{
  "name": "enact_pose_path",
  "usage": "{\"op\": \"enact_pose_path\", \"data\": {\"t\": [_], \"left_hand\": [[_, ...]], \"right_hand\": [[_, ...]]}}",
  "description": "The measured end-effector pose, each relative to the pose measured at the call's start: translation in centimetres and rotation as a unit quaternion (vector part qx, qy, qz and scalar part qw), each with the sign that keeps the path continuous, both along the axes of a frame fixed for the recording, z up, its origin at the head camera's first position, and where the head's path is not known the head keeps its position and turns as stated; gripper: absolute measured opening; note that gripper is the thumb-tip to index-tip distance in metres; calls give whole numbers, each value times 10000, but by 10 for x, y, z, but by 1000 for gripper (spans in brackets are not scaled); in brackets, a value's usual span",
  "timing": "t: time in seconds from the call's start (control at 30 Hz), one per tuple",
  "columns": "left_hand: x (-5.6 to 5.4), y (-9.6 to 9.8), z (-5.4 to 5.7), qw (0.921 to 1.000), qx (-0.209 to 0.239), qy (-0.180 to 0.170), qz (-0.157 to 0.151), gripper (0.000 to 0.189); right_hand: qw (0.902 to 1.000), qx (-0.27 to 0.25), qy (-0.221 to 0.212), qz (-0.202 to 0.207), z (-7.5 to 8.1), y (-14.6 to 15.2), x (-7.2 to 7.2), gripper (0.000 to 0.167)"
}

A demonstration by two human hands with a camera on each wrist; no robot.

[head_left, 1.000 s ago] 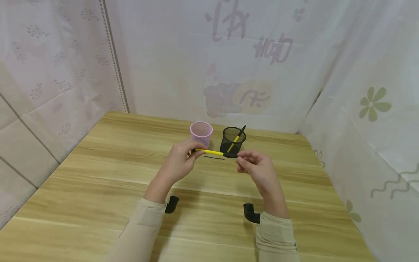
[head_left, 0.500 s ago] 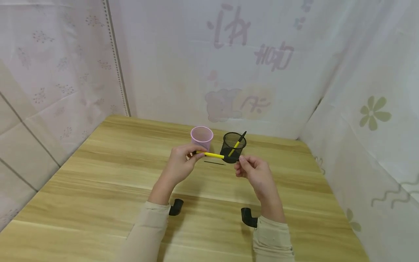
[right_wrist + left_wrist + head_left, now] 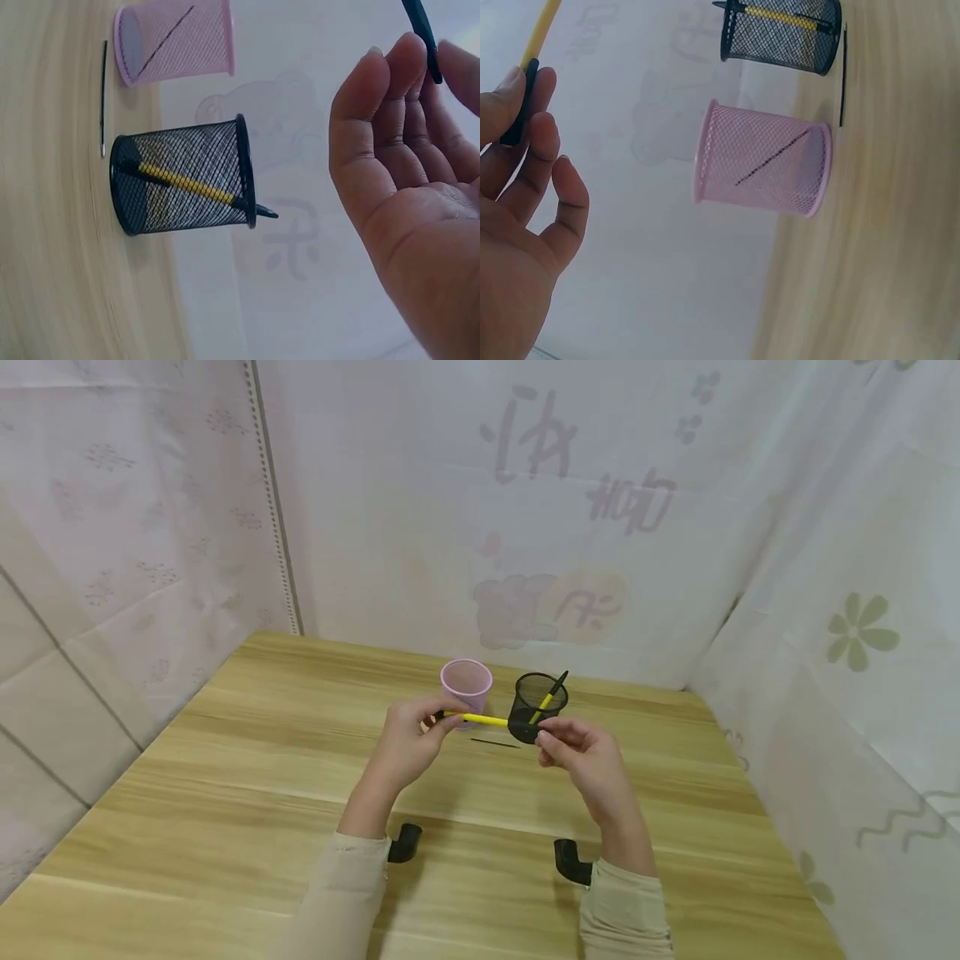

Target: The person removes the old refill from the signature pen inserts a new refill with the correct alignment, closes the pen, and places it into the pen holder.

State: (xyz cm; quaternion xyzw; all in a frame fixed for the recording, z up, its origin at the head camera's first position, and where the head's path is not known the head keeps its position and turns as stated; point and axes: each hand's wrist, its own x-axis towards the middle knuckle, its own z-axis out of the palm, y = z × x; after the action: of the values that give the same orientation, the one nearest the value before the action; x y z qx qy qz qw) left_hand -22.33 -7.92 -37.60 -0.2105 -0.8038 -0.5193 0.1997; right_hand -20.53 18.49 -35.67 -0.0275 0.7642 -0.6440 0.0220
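A yellow pen with black ends (image 3: 486, 720) is held level in the air between both hands. My left hand (image 3: 405, 739) pinches its left black end between thumb and fingers, also seen on the black part (image 3: 521, 109) in the left wrist view. My right hand (image 3: 588, 756) pinches the right black end (image 3: 421, 34), whose narrow point shows between thumb and fingertips. Behind the pen stand a pink mesh cup (image 3: 757, 127) and a black mesh cup (image 3: 161, 217). A second yellow and black pen (image 3: 191, 184) leans inside the black cup.
A thin dark rod (image 3: 495, 743), like a pen refill, lies on the wooden table (image 3: 480, 877) before the cups. Another thin dark rod (image 3: 772, 156) slants in the pink cup. Printed curtains (image 3: 375, 527) hang behind the table. Black curved pieces (image 3: 572, 862) stick out at both cuffs.
The head view has tilted up slightly, so the cups and table sit lower in it. Both hands keep hold of the pen, and my right fingers have shifted a little on its end.
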Motion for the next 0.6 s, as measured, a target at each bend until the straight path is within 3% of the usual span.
{"op": "enact_pose_path", "data": {"t": [0.23, 0.4, 0.6], "left_hand": [[7, 0, -8, 9996, -13, -123, 234, 10], [6, 3, -10, 9995, -84, -277, 134, 12], [6, 3, -4, 9995, -70, -256, 143, 12]], "right_hand": [[9987, 410, 239, 175, 4, -2, 5, 26], [9979, 607, 165, 140, 3, 2, 8, 21], [9969, 735, 211, 206, 4, 4, 8, 18]]}}
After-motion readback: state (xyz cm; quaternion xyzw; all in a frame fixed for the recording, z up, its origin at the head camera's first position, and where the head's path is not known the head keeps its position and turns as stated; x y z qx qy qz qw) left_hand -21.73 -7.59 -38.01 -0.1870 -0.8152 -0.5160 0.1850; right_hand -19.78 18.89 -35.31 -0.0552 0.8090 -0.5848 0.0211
